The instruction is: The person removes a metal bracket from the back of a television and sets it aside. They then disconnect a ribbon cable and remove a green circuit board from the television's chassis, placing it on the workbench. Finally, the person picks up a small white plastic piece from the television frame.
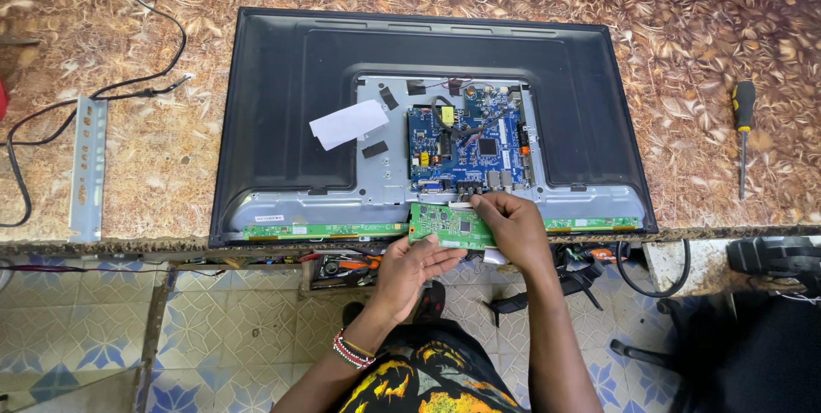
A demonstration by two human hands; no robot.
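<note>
- While I watched the head view, a flat-panel TV (291,88) lay face down on the brown patterned worktop (701,37), back cover off at the middle.
- Right hand (511,227) was pinched onto the top edge of a small green circuit board (446,225), thumb and fingers closed on it.
- Left hand (409,269) sat under the same board, palm up, fingers spread and touching its lower edge; I could not tell if it truly gripped or just supported.
- Green board was at the TV's near edge, centre, tilted off the panel, in line with the long green strip boards (321,230) along that bottom edge.
- Blue main board (466,144) sat just above the hands, on the bare grey metal plate (385,182).
- White paper slip (348,123) lay left of the blue board, half over the black cover.
- Screwdriver (742,126) with black and yellow handle lay well right of the TV, apart from both hands.
- Grey metal bracket (87,165) and a black cable (128,79) lay far left on the worktop.
- Beaded wristband (351,351) was on the left wrist.
- Tiled floor (231,327) showed below the worktop edge.
</note>
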